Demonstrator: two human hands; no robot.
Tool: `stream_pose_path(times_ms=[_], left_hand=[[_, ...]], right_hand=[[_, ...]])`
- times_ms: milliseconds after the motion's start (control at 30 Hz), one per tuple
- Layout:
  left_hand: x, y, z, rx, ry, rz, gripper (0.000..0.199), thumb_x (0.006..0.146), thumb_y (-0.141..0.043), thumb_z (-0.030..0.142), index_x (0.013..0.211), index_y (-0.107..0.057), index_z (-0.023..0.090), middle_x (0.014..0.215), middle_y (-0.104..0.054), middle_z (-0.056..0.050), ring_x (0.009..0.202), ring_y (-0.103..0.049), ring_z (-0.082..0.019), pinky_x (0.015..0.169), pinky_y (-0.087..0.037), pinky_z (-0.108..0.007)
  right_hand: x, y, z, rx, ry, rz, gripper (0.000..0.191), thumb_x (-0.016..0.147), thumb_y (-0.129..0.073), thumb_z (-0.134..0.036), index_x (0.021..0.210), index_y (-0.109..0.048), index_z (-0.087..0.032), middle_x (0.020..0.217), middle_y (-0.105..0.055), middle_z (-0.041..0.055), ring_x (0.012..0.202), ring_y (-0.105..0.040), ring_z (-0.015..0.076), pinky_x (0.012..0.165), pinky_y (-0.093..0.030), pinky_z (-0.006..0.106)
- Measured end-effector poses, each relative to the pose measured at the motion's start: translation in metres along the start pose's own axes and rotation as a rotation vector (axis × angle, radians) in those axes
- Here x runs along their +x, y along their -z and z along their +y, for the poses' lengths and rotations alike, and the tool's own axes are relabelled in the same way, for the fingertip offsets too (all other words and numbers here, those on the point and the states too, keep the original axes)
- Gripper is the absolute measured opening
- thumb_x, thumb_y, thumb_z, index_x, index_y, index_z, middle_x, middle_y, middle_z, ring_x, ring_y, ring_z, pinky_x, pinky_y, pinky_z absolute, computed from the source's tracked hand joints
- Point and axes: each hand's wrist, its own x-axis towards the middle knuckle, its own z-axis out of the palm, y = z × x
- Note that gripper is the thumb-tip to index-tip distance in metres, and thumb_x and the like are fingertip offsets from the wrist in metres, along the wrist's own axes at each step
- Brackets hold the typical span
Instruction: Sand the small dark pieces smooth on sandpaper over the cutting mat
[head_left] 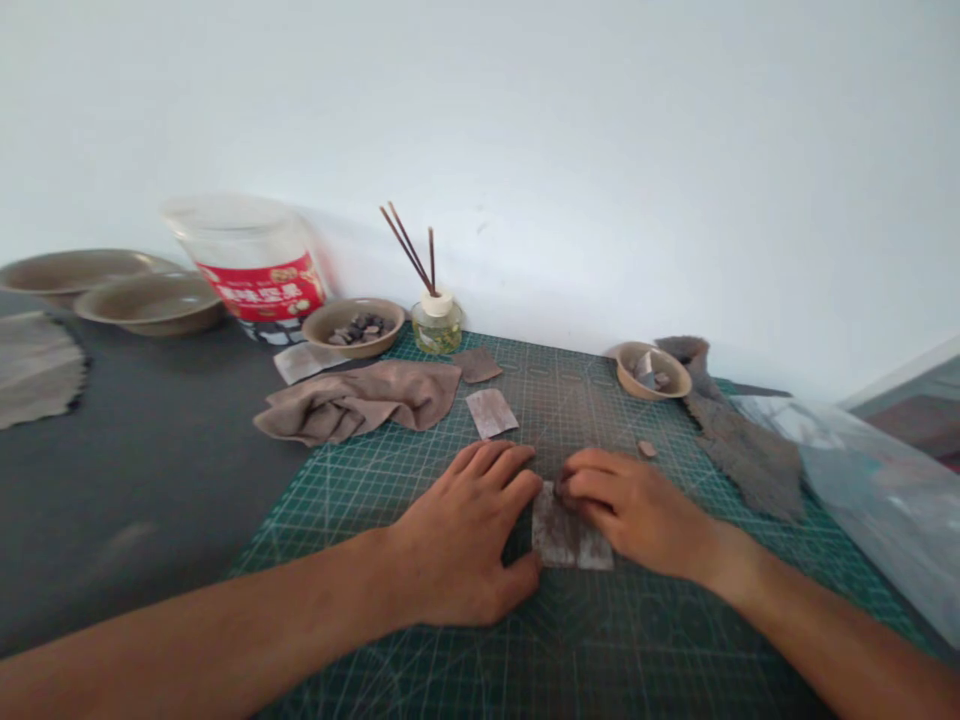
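Note:
A pale sheet with brownish patches (566,532) lies on the green cutting mat (390,520), between my two hands. My left hand (461,540) rests on the mat, its fingers spread and its fingertips and thumb at the sheet's left edge. My right hand (630,510) has its fingers curled down on the sheet's upper part, partly hiding it. A small brown chip (646,449) lies just beyond my right hand, and a small mottled sheet (491,412) lies beyond the gap between my hands.
A crumpled taupe cloth (352,400) overlaps the mat's far left edge. Grey fabric (739,445) and a clear plastic bag (862,490) lie to the right. A bowl of dark stones (352,325), a reed diffuser (436,322) and a red-labelled jar (247,270) stand behind.

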Motion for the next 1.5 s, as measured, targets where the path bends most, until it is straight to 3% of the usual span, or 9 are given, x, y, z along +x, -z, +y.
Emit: stream_pose_path(times_ms=[67, 200, 400, 567, 733, 933, 1167, 1333, 1500], left_hand=[[0.0, 0.0, 0.0, 0.001, 0.0, 0.01, 0.049, 0.08, -0.064, 0.043, 0.123, -0.057, 0.021, 0.145, -0.048, -0.011, 0.136, -0.04, -0.034, 0.118, -0.028, -0.054], [-0.001, 0.001, 0.0, -0.001, -0.017, -0.006, 0.044, 0.081, -0.062, 0.043, 0.118, -0.058, 0.02, 0.142, -0.051, -0.011, 0.135, -0.041, -0.033, 0.117, -0.029, -0.053], [-0.001, 0.0, 0.0, 0.004, -0.003, 0.002, 0.048, 0.08, -0.064, 0.043, 0.122, -0.057, 0.021, 0.146, -0.047, -0.011, 0.136, -0.039, -0.034, 0.118, -0.027, -0.054], [0.0, 0.001, 0.0, 0.001, -0.006, -0.018, 0.046, 0.08, -0.064, 0.042, 0.12, -0.058, 0.02, 0.144, -0.049, -0.012, 0.136, -0.039, -0.034, 0.118, -0.027, -0.054], [0.001, 0.001, -0.001, -0.004, 0.007, -0.013, 0.047, 0.08, -0.064, 0.042, 0.122, -0.057, 0.021, 0.146, -0.047, -0.011, 0.137, -0.038, -0.034, 0.118, -0.027, -0.054], [-0.001, 0.001, 0.0, -0.016, -0.005, -0.021, 0.046, 0.079, -0.064, 0.042, 0.119, -0.059, 0.019, 0.144, -0.049, -0.012, 0.136, -0.039, -0.034, 0.117, -0.028, -0.054], [0.001, 0.001, 0.0, -0.022, -0.003, -0.016, 0.049, 0.079, -0.064, 0.043, 0.121, -0.058, 0.019, 0.144, -0.048, -0.013, 0.136, -0.039, -0.035, 0.117, -0.027, -0.055], [0.0, 0.001, -0.001, -0.034, -0.014, -0.014, 0.051, 0.079, -0.065, 0.041, 0.122, -0.058, 0.017, 0.143, -0.049, -0.013, 0.135, -0.039, -0.035, 0.117, -0.027, -0.055], [0.0, 0.001, -0.002, -0.044, -0.018, -0.009, 0.052, 0.079, -0.066, 0.042, 0.124, -0.057, 0.018, 0.143, -0.049, -0.013, 0.135, -0.04, -0.035, 0.116, -0.028, -0.055]], right_hand=[[0.001, 0.002, 0.001, 0.006, -0.016, 0.002, 0.015, 0.093, -0.056, -0.009, 0.092, -0.066, -0.019, 0.104, -0.065, 0.0043, 0.094, -0.061, 0.016, 0.084, -0.049, 0.03], [-0.001, -0.001, -0.004, 0.096, 0.09, -0.132, 0.015, 0.092, -0.056, -0.008, 0.086, -0.064, -0.02, 0.094, -0.065, 0.0009, 0.085, -0.061, 0.0134, 0.078, -0.047, 0.026], [0.001, 0.001, 0.002, -0.041, -0.024, 0.032, 0.014, 0.092, -0.056, -0.008, 0.094, -0.065, -0.02, 0.106, -0.065, 0.0047, 0.095, -0.061, 0.0175, 0.086, -0.046, 0.032], [-0.003, 0.001, -0.001, 0.085, 0.081, -0.128, 0.015, 0.092, -0.057, -0.007, 0.087, -0.063, -0.019, 0.096, -0.064, 0.0015, 0.087, -0.061, 0.014, 0.079, -0.046, 0.027], [0.001, 0.0, 0.002, -0.043, -0.018, 0.009, 0.012, 0.094, -0.056, -0.01, 0.095, -0.064, -0.019, 0.105, -0.064, 0.0041, 0.095, -0.06, 0.0171, 0.085, -0.046, 0.031], [-0.006, 0.001, -0.001, 0.068, 0.092, -0.11, 0.014, 0.091, -0.058, -0.007, 0.087, -0.062, -0.019, 0.097, -0.063, 0.0013, 0.086, -0.06, 0.0141, 0.078, -0.046, 0.027], [-0.001, -0.016, 0.002, 0.045, 0.028, 0.095, 0.009, 0.097, -0.055, -0.014, 0.097, -0.062, -0.02, 0.103, -0.062, 0.0056, 0.094, -0.06, 0.0175, 0.084, -0.05, 0.032], [-0.005, -0.018, -0.003, -0.005, 0.089, 0.064, 0.008, 0.093, -0.056, -0.013, 0.094, -0.062, -0.019, 0.097, -0.062, 0.0048, 0.086, -0.059, 0.0174, 0.077, -0.05, 0.032], [-0.006, -0.018, -0.006, 0.004, 0.097, 0.067, 0.009, 0.092, -0.059, -0.014, 0.098, -0.063, -0.019, 0.1, -0.063, 0.0052, 0.09, -0.059, 0.0181, 0.081, -0.05, 0.033]])
